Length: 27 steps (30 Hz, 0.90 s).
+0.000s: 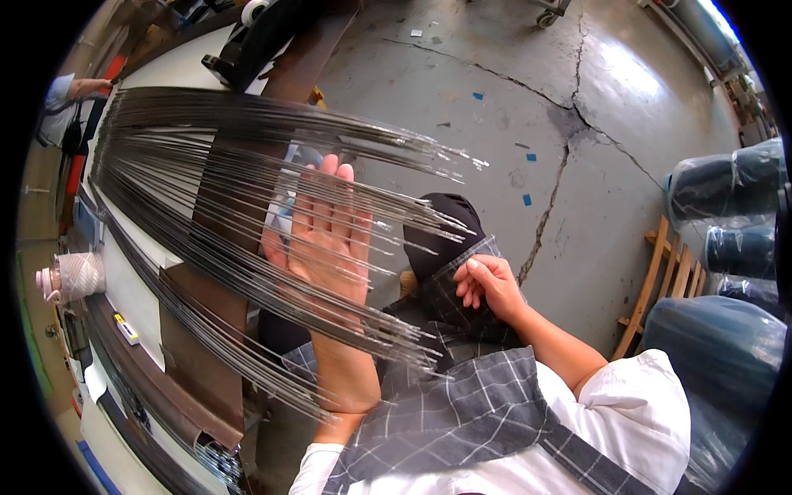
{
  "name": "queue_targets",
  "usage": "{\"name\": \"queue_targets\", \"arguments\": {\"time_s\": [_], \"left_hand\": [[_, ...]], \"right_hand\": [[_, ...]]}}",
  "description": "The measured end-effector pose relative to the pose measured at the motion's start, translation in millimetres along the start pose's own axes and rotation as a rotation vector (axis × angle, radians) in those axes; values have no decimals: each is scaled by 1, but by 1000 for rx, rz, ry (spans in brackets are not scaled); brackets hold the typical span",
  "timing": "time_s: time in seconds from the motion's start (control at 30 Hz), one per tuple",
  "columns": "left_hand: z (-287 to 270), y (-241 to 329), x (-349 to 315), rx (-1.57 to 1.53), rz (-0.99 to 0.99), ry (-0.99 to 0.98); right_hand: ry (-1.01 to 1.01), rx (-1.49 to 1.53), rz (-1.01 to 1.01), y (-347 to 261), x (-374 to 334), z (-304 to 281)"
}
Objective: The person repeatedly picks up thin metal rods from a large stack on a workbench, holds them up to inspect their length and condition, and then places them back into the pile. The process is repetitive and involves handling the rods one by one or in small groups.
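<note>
A wide fan of long, thin dark metal wires reaches from the bench at the left out over the floor. Their free ends are silvery, and they spread in several bundles. Behind and among these wires my left hand lies palm up, its fingers stretched out and slightly apart, with wires crossing the palm and wrist. Over my lap my right hand is bent in, thumb and forefinger close together and the other fingers curled. Anything between those fingers is too small or hidden to name. A checked dark apron covers my lap.
At the far left another person's hand is by the bench edge. On the bench are a brown sheet, a yellow-and-white small box and a wrapped spool. Plastic-wrapped rolls and a wooden pallet stand right, on cracked concrete.
</note>
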State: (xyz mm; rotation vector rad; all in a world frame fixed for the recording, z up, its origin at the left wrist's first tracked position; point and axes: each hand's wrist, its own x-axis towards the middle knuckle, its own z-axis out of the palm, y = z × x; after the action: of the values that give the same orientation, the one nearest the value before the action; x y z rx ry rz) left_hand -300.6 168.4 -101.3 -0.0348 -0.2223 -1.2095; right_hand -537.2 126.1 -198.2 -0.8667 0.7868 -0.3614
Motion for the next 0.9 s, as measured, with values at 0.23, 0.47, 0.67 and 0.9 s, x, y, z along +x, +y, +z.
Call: {"name": "queue_targets", "arguments": {"time_s": [0.23, 0.47, 0.67, 0.9], "left_hand": [[10, 3, -27, -62, 47, 156], [1, 5, -34, -37, 60, 156], [-1, 2, -33, -16, 65, 136], [-4, 0, -32, 2, 69, 131]], "right_hand": [[24, -5, -26, 6, 5, -5], [-8, 93, -121, -24, 8, 13], [-107, 138, -229, -55, 6, 35], [-124, 143, -230, -64, -1, 53]]}}
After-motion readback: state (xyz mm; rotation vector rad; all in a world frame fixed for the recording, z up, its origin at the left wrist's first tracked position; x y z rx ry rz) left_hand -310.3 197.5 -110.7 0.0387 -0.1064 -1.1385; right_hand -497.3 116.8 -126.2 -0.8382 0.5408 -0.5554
